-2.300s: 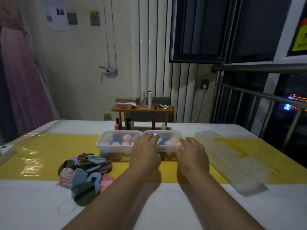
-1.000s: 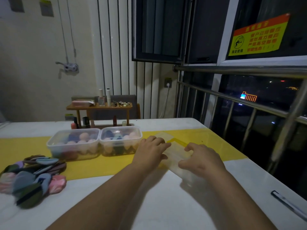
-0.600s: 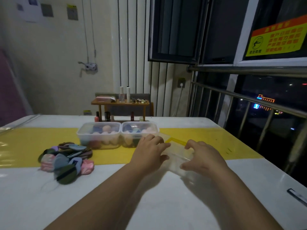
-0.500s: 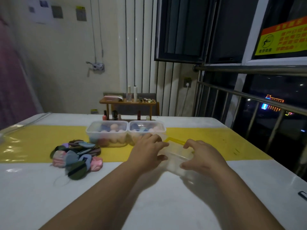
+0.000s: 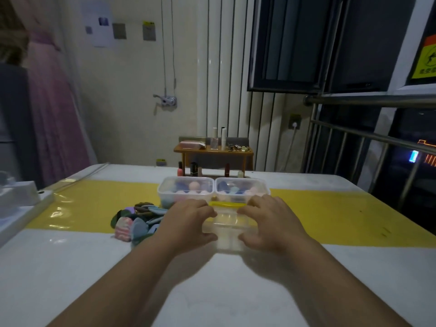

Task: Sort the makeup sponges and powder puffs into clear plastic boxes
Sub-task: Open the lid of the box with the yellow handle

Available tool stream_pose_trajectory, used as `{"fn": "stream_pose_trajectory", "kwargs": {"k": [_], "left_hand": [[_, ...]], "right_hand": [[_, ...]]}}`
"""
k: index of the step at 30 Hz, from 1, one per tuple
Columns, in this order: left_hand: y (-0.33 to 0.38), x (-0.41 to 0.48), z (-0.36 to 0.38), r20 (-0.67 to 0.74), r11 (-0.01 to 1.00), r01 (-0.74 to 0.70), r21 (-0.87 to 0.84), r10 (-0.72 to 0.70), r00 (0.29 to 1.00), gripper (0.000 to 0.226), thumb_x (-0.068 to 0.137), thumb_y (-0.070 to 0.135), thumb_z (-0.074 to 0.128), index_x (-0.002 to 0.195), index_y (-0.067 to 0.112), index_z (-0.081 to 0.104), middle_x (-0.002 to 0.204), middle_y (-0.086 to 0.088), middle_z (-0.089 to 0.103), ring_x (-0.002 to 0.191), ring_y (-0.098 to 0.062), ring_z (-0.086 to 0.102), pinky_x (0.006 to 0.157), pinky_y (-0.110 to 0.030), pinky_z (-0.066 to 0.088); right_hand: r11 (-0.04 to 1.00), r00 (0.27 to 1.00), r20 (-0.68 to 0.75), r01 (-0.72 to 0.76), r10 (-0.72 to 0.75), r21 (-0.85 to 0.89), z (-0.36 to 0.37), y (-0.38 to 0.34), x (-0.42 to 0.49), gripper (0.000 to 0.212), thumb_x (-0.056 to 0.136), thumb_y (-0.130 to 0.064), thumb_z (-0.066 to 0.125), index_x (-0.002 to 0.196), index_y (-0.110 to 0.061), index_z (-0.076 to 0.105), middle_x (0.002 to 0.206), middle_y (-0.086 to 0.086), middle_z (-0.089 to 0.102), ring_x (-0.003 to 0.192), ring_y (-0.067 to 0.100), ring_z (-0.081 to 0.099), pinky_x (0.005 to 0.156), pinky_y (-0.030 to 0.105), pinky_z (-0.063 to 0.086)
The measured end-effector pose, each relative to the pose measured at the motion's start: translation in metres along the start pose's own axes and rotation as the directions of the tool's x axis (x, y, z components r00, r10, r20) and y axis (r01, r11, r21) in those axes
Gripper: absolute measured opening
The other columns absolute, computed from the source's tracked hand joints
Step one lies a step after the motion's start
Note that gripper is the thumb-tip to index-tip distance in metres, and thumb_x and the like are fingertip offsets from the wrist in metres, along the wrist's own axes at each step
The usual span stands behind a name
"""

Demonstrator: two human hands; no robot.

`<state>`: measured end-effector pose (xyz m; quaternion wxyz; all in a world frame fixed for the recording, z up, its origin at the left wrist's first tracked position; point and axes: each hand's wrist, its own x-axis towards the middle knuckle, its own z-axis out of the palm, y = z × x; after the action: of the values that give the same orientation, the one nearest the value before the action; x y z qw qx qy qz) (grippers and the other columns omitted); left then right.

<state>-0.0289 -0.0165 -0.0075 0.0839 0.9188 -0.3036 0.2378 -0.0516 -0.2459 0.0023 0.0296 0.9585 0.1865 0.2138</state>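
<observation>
The left hand (image 5: 186, 224) and right hand (image 5: 274, 224) grip the clear box (image 5: 227, 224) (fingers curled round it).

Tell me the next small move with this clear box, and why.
Probably flip up the yellow clasp and open it: the left hand and right hand grip the clear box at its ends, and the powder puffs lie loose in a pile to its left.

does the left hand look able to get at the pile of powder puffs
Probably, but not this instant: the left hand grips one end of the clear plastic box. The pile of powder puffs lies just beside it, nothing between, so letting go should suffice.
</observation>
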Motion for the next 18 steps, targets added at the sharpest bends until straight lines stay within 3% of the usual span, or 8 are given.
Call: {"fn": "stream_pose_trajectory", "kwargs": {"k": [3, 7, 13, 18], "left_hand": [[-0.011, 0.005, -0.002, -0.030, 1.000, -0.023, 0.015, 0.023, 0.999, 0.052, 0.073, 0.057, 0.073, 0.118, 0.033, 0.068, 0.113, 0.012, 0.067, 0.102, -0.012, 0.060, 0.087, -0.028, 0.048], [-0.021, 0.005, 0.006, -0.088, 0.998, -0.057, 0.029, 0.059, 0.994, 0.047, 0.064, 0.058, 0.075, 0.102, 0.031, 0.074, 0.094, 0.012, 0.071, 0.083, -0.013, 0.064, 0.072, -0.028, 0.051], [-0.029, 0.004, 0.015, -0.023, 0.987, -0.137, 0.082, 0.139, 0.990, 0.060, 0.059, 0.061, 0.080, 0.109, 0.030, 0.068, 0.107, 0.008, 0.066, 0.094, -0.016, 0.060, 0.078, -0.034, 0.054], [-0.032, 0.002, 0.021, -0.107, 0.977, -0.168, 0.135, 0.183, 0.977, 0.057, 0.061, 0.052, 0.085, 0.108, 0.023, 0.072, 0.097, 0.004, 0.068, 0.083, -0.020, 0.064, 0.067, -0.034, 0.056]], "right_hand": [[0.997, 0.990, -0.129, 0.055, -0.049, 0.045, 0.016, 0.008, 0.004, 0.056, 0.065, -0.063, 0.058, 0.106, -0.029, 0.074, 0.095, -0.005, 0.066, 0.082, 0.025, 0.061, 0.071, 0.035, 0.047], [0.994, 0.955, -0.289, 0.089, -0.069, 0.056, 0.032, 0.013, 0.003, 0.053, 0.065, -0.058, 0.067, 0.105, -0.024, 0.075, 0.097, -0.003, 0.069, 0.085, 0.026, 0.060, 0.069, 0.036, 0.047], [0.994, 0.961, -0.263, 0.101, -0.085, 0.049, 0.038, 0.017, 0.001, 0.066, 0.058, -0.061, 0.063, 0.114, -0.026, 0.070, 0.107, -0.005, 0.065, 0.095, 0.023, 0.056, 0.074, 0.039, 0.048], [0.993, 0.950, -0.297, 0.114, -0.097, 0.039, 0.040, 0.019, 0.001, 0.061, 0.066, -0.058, 0.058, 0.115, -0.025, 0.071, 0.105, -0.005, 0.067, 0.094, 0.024, 0.057, 0.073, 0.039, 0.046]]}}
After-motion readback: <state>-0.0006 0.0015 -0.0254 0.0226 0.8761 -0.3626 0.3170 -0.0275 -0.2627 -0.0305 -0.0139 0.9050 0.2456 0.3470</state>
